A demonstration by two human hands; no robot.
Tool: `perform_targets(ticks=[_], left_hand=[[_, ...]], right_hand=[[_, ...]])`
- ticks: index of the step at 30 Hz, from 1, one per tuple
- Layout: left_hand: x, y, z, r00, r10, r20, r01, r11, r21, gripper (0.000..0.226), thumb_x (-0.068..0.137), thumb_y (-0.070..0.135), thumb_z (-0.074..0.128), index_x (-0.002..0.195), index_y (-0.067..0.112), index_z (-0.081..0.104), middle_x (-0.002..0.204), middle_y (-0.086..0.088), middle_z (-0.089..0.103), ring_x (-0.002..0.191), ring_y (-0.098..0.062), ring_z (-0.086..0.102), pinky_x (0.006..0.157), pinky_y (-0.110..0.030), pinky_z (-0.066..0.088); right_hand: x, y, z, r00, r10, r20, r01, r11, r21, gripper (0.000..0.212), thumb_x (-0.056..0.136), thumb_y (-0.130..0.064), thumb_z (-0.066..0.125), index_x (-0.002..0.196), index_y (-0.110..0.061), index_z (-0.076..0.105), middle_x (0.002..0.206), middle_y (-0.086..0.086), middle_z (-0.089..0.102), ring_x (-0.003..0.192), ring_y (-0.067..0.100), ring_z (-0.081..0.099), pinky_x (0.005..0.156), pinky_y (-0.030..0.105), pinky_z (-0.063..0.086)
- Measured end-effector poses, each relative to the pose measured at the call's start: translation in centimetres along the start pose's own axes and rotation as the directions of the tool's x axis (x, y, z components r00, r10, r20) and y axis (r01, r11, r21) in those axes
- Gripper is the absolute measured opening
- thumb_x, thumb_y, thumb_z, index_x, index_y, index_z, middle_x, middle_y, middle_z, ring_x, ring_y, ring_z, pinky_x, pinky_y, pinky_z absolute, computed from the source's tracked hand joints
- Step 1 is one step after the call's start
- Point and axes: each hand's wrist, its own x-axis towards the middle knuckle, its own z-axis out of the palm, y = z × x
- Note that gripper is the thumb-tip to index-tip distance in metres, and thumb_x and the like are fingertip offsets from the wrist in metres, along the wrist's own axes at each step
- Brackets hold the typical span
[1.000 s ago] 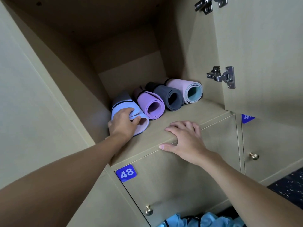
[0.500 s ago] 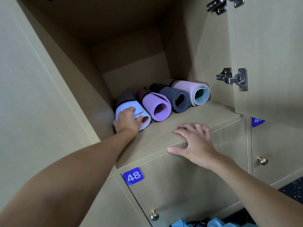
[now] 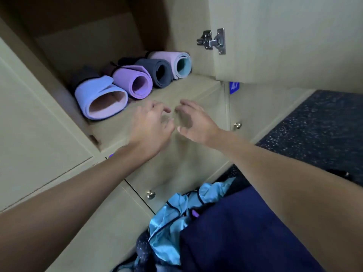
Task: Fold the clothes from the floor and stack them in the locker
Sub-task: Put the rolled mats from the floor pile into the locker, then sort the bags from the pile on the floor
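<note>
Several rolled mats lie side by side on the open locker's shelf [image 3: 176,89]: a light blue roll [image 3: 98,95] at the left, a purple roll [image 3: 133,79], a dark grey roll [image 3: 157,73] and a pink-and-teal roll [image 3: 176,61] at the right. My left hand [image 3: 151,122] and my right hand [image 3: 194,122] hover close together in front of the shelf edge, fingers loosely curled, holding nothing; both are blurred. A crumpled light blue garment [image 3: 172,218] lies on the floor below, beside dark navy cloth [image 3: 245,232].
The locker's open door [image 3: 284,36] with a metal hinge [image 3: 213,41] stands at the right. Closed lower doors carry round knobs [image 3: 150,194]. Dark speckled floor [image 3: 314,124] stretches to the right. A tall panel [image 3: 29,124] flanks the left.
My left hand has let go of the light blue roll and pulled back out of the locker. My right hand has lifted off the shelf edge. The view has tilted down toward the floor.
</note>
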Motion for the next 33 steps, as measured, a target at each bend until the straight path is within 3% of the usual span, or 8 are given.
perform_targets(ticks=[4,8,16,21,23,26,30,33], left_hand=[[-4.0,3.4,2.5,0.970,0.156,0.185,-0.133,0.982,-0.135,0.022,0.089,0.027,0.066,0.108,0.016,0.068,0.109,-0.007,0.062,0.105,-0.027,0.057,0.094,-0.039,0.045],[-8.6,5.4,6.5,0.860,0.241,0.450,-0.175,0.967,-0.183,0.033,0.090,0.039,0.065,0.117,0.021,0.064,0.116,0.000,0.063,0.109,-0.023,0.059,0.094,-0.040,0.048],[-15.6,7.8,14.3,0.644,0.241,0.726,-0.130,0.970,-0.206,0.076,0.080,0.063,0.068,0.142,0.029,0.042,0.144,0.002,0.045,0.131,-0.020,0.047,0.106,-0.042,0.042],[-19.1,8.8,16.7,0.580,0.180,0.795,-0.184,0.979,-0.087,0.091,0.074,0.080,0.058,0.150,0.042,0.026,0.162,0.005,0.018,0.152,-0.019,0.010,0.115,-0.065,0.017],[-19.4,9.6,17.0,0.595,0.189,0.781,-0.181,0.978,-0.099,0.092,0.073,0.082,0.056,0.151,0.042,0.025,0.163,0.008,0.019,0.153,-0.018,0.008,0.115,-0.068,0.010],[-19.7,11.2,16.8,0.597,0.252,0.762,-0.207,0.966,-0.158,0.091,0.075,0.080,0.056,0.151,0.041,0.026,0.161,0.014,0.025,0.151,-0.013,0.014,0.116,-0.068,0.006],[-20.0,13.3,16.3,0.598,0.276,0.753,-0.183,0.961,-0.206,0.091,0.076,0.077,0.059,0.152,0.039,0.026,0.159,0.016,0.028,0.149,-0.010,0.021,0.117,-0.067,0.010],[-20.3,14.3,15.4,0.599,0.251,0.760,-0.156,0.968,-0.196,0.100,0.073,0.078,0.062,0.155,0.036,0.021,0.162,0.015,0.022,0.150,-0.010,0.018,0.117,-0.065,0.013]], right_hand=[[-7.0,1.9,-1.4,0.972,0.232,0.038,-0.230,0.972,-0.048,0.049,0.088,-0.020,0.068,0.135,-0.013,0.055,0.139,0.009,0.051,0.131,0.023,0.049,0.112,0.033,0.035],[-17.2,5.2,-3.4,0.867,0.498,-0.007,-0.486,0.844,-0.229,0.048,0.090,-0.028,0.065,0.136,-0.022,0.055,0.136,0.003,0.053,0.122,0.023,0.053,0.108,0.042,0.038],[-32.7,8.7,-4.9,0.611,0.780,-0.136,-0.775,0.553,-0.305,0.065,0.088,-0.051,0.065,0.144,-0.027,0.043,0.148,0.004,0.038,0.140,0.029,0.030,0.111,0.046,0.030],[-36.1,9.8,-3.8,0.503,0.830,-0.241,-0.861,0.505,-0.059,0.088,0.084,-0.050,0.071,0.153,-0.022,0.023,0.158,0.014,0.018,0.146,0.035,0.017,0.117,0.049,0.025],[-36.3,10.2,-3.8,0.450,0.844,-0.291,-0.850,0.505,0.151,0.095,0.084,-0.043,0.074,0.155,-0.019,0.015,0.159,0.016,0.015,0.145,0.036,0.021,0.117,0.047,0.027],[-36.2,10.6,-4.0,0.391,0.876,-0.282,-0.776,0.479,0.411,0.104,0.083,-0.030,0.079,0.157,-0.020,0.008,0.157,0.011,0.028,0.141,0.031,0.036,0.114,0.044,0.036],[-34.7,10.6,-3.7,0.380,0.866,-0.326,-0.723,0.498,0.480,0.094,0.085,-0.011,0.075,0.156,-0.020,0.015,0.148,0.007,0.042,0.134,0.026,0.045,0.108,0.037,0.043],[-32.7,10.0,-4.4,0.420,0.829,-0.369,-0.702,0.554,0.447,0.078,0.084,-0.009,0.073,0.150,-0.016,0.033,0.143,0.006,0.048,0.132,0.024,0.047,0.106,0.035,0.044]])
